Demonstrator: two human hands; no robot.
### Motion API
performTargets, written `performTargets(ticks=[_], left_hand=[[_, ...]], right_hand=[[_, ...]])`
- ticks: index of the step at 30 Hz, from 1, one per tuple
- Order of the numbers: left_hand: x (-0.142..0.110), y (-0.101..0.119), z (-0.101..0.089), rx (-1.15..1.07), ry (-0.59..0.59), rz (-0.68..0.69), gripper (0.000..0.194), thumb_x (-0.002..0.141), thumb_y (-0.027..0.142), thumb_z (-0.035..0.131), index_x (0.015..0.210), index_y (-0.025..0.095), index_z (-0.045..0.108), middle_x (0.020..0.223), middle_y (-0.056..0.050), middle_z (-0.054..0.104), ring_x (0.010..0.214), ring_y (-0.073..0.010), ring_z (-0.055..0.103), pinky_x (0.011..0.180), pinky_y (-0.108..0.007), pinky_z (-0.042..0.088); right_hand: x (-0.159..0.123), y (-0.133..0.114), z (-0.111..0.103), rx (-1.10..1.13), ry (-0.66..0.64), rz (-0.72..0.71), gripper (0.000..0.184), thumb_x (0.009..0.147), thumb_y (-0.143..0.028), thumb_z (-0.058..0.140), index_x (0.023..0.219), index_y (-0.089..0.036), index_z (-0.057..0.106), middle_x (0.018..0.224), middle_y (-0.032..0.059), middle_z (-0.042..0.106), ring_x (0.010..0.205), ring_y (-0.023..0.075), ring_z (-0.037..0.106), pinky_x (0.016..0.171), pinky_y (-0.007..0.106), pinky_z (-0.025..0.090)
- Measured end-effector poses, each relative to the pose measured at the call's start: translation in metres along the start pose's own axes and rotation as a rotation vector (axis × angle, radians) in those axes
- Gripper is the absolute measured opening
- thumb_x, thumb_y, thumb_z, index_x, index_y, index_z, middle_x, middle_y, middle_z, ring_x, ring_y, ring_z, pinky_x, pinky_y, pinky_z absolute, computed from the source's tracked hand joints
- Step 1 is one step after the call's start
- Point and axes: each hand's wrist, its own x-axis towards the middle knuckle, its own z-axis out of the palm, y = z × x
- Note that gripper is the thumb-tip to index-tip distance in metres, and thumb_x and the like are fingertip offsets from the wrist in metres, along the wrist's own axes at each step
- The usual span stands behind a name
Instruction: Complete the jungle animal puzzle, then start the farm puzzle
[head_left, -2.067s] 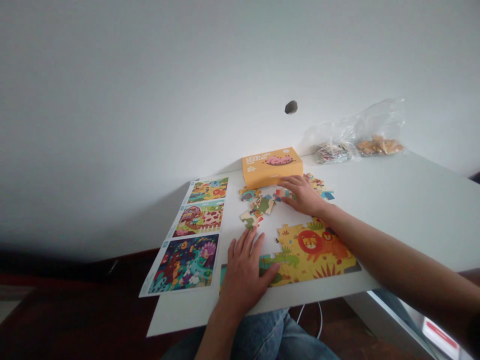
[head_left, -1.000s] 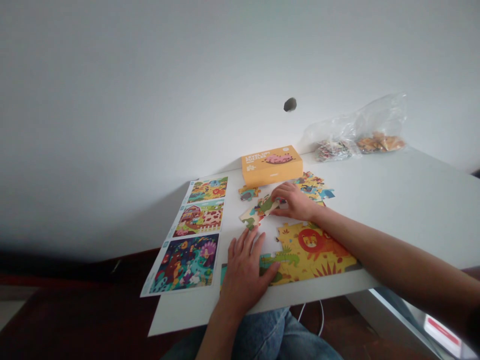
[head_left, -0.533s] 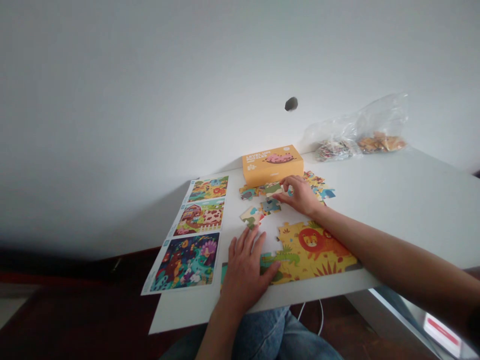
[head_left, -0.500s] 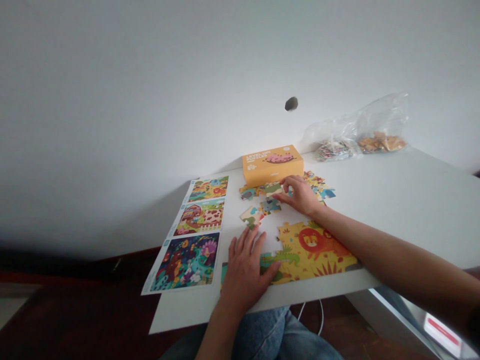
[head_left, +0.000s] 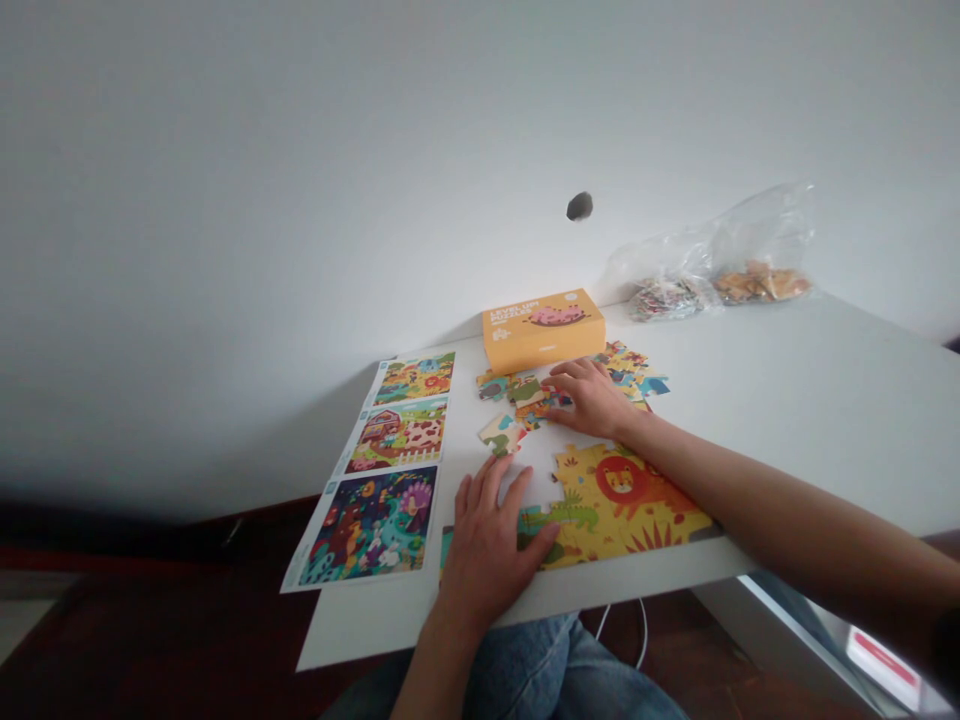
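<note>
My left hand (head_left: pixel 491 545) lies flat with its fingers spread, resting on the lower left part of the partly joined jigsaw puzzle (head_left: pixel 600 510), which shows a lion and a crocodile. My right hand (head_left: pixel 592 400) reaches across to a heap of loose puzzle pieces (head_left: pixel 626 368). Its thumb and fingers are apart over the heap, touching pieces there, and I see nothing gripped between them. Just left of these fingers lies a green and cream piece (head_left: pixel 527 391). Another cream and green piece (head_left: pixel 501 433) sits apart, above my left fingertips.
An orange puzzle box (head_left: pixel 544 335) stands against the wall behind the pieces. Clear plastic bags (head_left: pixel 757 285) with more pieces are at the back right. A sheet with three printed pictures (head_left: pixel 442 470) lies at the left, overhanging the white table's edge (head_left: pixel 375 625).
My right hand has let go of the green and cream piece, which now lies further left, and has opened over the heap. An orange piece shows where a blue one was. My left hand stays put.
</note>
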Motion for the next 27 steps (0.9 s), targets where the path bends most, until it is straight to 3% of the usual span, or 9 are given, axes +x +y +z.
performTargets(ticks=[3,8,13,17,20,27], left_hand=[[0.000,0.000,0.000,-0.004,0.007,0.005,0.056,0.090,0.051,0.056,0.137,0.022,0.052,0.150,-0.013,0.042,0.140,-0.0320,0.036,0.115,-0.056,0.031],[0.000,0.000,0.001,0.012,-0.014,0.004,0.057,0.091,0.053,0.054,0.138,0.021,0.052,0.151,-0.013,0.040,0.141,-0.0327,0.035,0.115,-0.059,0.030],[0.000,-0.001,0.002,0.029,-0.022,0.010,0.056,0.092,0.053,0.051,0.138,0.021,0.051,0.153,-0.013,0.038,0.142,-0.0325,0.033,0.115,-0.060,0.028],[-0.001,-0.001,0.001,0.028,-0.015,0.016,0.056,0.093,0.053,0.050,0.138,0.021,0.051,0.153,-0.013,0.038,0.141,-0.0323,0.034,0.115,-0.060,0.029],[0.000,0.000,0.000,0.026,-0.015,0.012,0.055,0.093,0.053,0.050,0.138,0.021,0.051,0.154,-0.012,0.038,0.142,-0.0318,0.034,0.115,-0.059,0.030],[0.000,0.000,0.001,0.025,-0.010,0.013,0.055,0.093,0.053,0.050,0.138,0.021,0.051,0.154,-0.013,0.038,0.142,-0.0312,0.033,0.115,-0.059,0.029]], right_hand=[[-0.001,-0.006,-0.009,-0.068,-0.058,0.065,0.047,0.081,-0.043,0.065,0.122,-0.021,0.066,0.111,0.0134,0.066,0.107,0.0340,0.054,0.093,0.049,0.034],[0.001,-0.008,-0.011,-0.045,-0.138,0.035,0.044,0.076,-0.032,0.064,0.119,-0.023,0.066,0.110,0.0109,0.067,0.106,0.0319,0.055,0.088,0.044,0.033],[0.003,-0.006,-0.006,0.012,-0.157,0.003,0.035,0.085,-0.032,0.059,0.118,-0.021,0.067,0.112,0.0097,0.069,0.108,0.0290,0.056,0.091,0.042,0.032],[0.002,0.007,-0.006,0.042,-0.193,-0.084,0.053,0.080,-0.022,0.059,0.133,-0.024,0.057,0.129,0.0079,0.064,0.124,0.0310,0.048,0.098,0.045,0.030],[0.001,0.022,-0.012,-0.012,-0.189,-0.056,0.064,0.072,-0.024,0.065,0.135,-0.020,0.056,0.133,0.0100,0.061,0.123,0.0358,0.047,0.099,0.048,0.029],[0.001,0.028,-0.011,-0.019,-0.159,-0.054,0.045,0.079,-0.024,0.062,0.125,-0.021,0.063,0.114,0.0109,0.066,0.108,0.0298,0.054,0.096,0.045,0.029]])
